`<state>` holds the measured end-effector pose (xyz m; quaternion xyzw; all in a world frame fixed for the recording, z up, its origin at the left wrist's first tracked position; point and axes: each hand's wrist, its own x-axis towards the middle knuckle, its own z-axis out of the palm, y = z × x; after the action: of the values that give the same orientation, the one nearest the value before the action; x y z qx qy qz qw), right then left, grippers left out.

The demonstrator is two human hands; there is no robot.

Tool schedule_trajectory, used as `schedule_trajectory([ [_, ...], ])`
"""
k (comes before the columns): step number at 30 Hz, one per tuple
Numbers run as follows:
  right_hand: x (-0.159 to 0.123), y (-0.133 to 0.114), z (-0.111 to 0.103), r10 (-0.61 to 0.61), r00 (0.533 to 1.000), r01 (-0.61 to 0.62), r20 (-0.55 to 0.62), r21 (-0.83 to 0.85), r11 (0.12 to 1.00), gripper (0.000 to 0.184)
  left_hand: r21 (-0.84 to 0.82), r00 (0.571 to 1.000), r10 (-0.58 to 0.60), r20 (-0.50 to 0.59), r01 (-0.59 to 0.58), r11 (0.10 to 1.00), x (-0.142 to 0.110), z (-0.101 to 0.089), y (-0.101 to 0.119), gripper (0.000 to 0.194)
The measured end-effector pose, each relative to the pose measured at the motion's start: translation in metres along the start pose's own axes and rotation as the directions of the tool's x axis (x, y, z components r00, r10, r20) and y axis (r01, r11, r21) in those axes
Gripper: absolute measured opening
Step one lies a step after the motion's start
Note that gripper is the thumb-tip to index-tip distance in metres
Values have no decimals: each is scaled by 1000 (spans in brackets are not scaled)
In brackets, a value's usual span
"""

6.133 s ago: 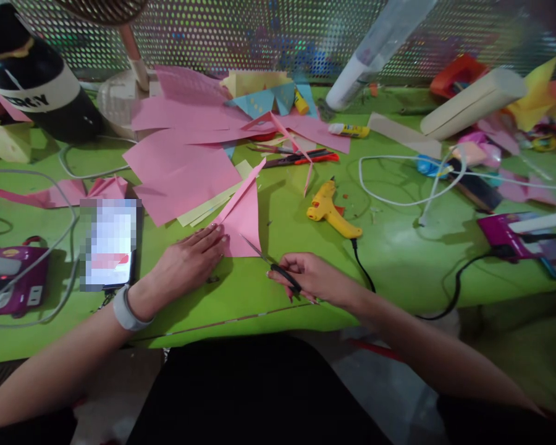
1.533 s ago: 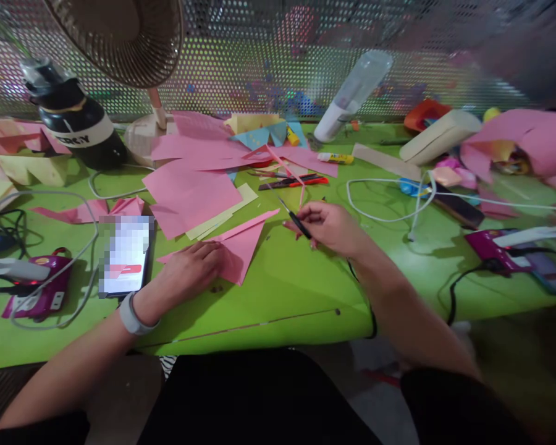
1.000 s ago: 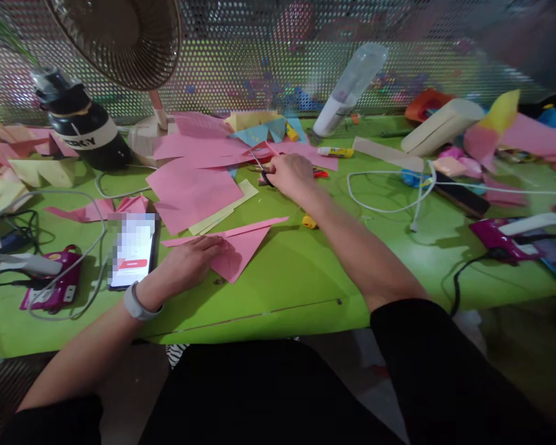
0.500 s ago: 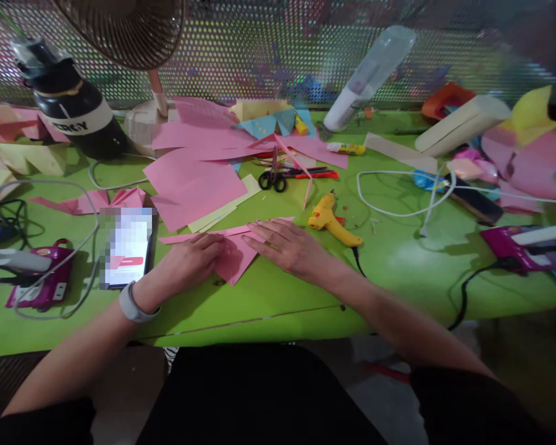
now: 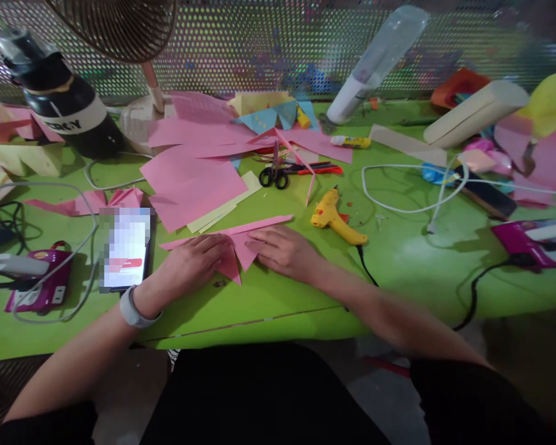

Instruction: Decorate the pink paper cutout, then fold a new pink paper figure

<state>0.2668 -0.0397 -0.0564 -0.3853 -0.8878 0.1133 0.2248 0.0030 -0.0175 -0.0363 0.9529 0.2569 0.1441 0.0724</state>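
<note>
A folded sheet of pink paper [image 5: 248,249] lies on the green table in front of me, with a long narrow strip along its far edge and two pointed flaps toward me. My left hand [image 5: 195,262] is closed on its left part, fingers bent together and covering some of the fold. On the right side, my right hand [image 5: 282,250] grips the other flap, its thumb hidden. Just right of that hand lies a yellow glue gun [image 5: 334,217]. Behind the paper are black-handled scissors [image 5: 274,176] and a red-and-black cutter [image 5: 324,168].
A lit phone [image 5: 128,250] lies beside my left forearm. Pink sheets [image 5: 194,185], a glue stick [image 5: 351,142] and a black bottle [image 5: 71,111] stand or lie farther back. White cable [image 5: 370,204] loops at right. Purple power strips [image 5: 50,278] flank both sides.
Along the right part of the paper, the right fingers have drawn in toward me and bent. Two separate flap points now show where one point showed before. The left hand has hardly moved.
</note>
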Motion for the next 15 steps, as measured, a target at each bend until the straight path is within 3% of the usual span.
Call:
schedule_trajectory([
  [3, 6, -2, 0, 106, 994, -97, -21, 254, 962, 23, 2, 1000, 5, -12, -5, 1000, 1, 0, 1, 29],
  [5, 12, -2, -2, 238, 971, -229, 31, 415, 880, 21, 7, 1000, 9, -21, -9, 1000, 2, 0, 1, 28],
  [8, 21, -4, -3, 405, 904, -410, 135, 540, 735, 24, 12, 1000, 8, -28, -8, 1000, 2, 0, 1, 26],
  [11, 24, -8, 0, 481, 862, -470, 161, 611, 637, 26, 14, 999, 1, -36, 0, 1000, 2, 1, 2, 26],
  [13, 24, -10, 4, 488, 859, -474, 156, 604, 641, 26, 2, 999, -11, -35, 11, 1000, 2, 2, 2, 25],
  [15, 21, -11, 6, 453, 887, -425, 86, 532, 732, 24, -2, 998, -38, -42, 38, 999, 1, 3, 3, 23],
])
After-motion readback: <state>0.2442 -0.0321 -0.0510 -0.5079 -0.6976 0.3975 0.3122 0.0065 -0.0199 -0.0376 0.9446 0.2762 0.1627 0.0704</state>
